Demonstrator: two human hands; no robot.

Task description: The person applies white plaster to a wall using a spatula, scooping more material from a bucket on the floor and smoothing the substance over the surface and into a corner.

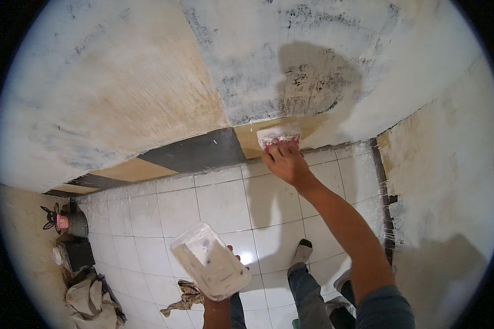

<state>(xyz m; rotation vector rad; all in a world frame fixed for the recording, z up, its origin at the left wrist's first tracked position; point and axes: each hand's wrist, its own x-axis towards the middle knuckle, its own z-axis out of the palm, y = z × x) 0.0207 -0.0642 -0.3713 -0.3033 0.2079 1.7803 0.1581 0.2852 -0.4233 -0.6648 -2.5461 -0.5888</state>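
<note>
My right hand [286,162] grips a wide putty scraper [280,137] with a red body, its blade coated in white filler and pressed flat against the lower part of the wall [148,82], over a tan patch just above the floor line. My left hand [218,296] is mostly hidden under a rectangular clear plastic tray [211,261] smeared with whitish filler, which it holds up at waist height. My legs and one dusty shoe [301,255] show below.
White floor tiles [225,205] run to the wall's dark and tan base band [195,151]. A side wall [444,181] closes the right. At the left corner sit a dark pot with a pink item [71,222], a dark box [77,255] and crumpled cloth [90,299]. A rag [185,296] lies on the tiles.
</note>
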